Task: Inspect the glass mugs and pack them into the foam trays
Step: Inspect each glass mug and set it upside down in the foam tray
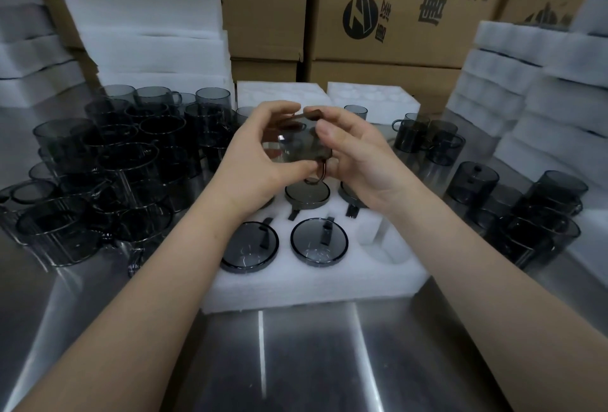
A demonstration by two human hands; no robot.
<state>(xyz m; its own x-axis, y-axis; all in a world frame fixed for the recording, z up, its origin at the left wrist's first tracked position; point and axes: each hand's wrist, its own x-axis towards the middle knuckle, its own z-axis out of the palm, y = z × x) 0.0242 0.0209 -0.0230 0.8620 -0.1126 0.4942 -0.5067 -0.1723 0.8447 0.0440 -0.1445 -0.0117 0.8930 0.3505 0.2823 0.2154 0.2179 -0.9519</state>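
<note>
Smoky glass mug is held up between both hands, over the far end of the foam tray. Left hand and right hand both have fingers curled round it, handle low at the right hand. Four packed mugs sit base-up in the tray pockets. Loose mugs crowd the steel worktop left and right. Foam stacks and cardboard boxes behind.

This is a packing station in a factory or a warehouse. Brown cardboard cartons (printed with a logo and Chinese characters) stand stacked behind a steel table, white foam trays are piled high, and many identical grey glass mugs crowd it.
</note>
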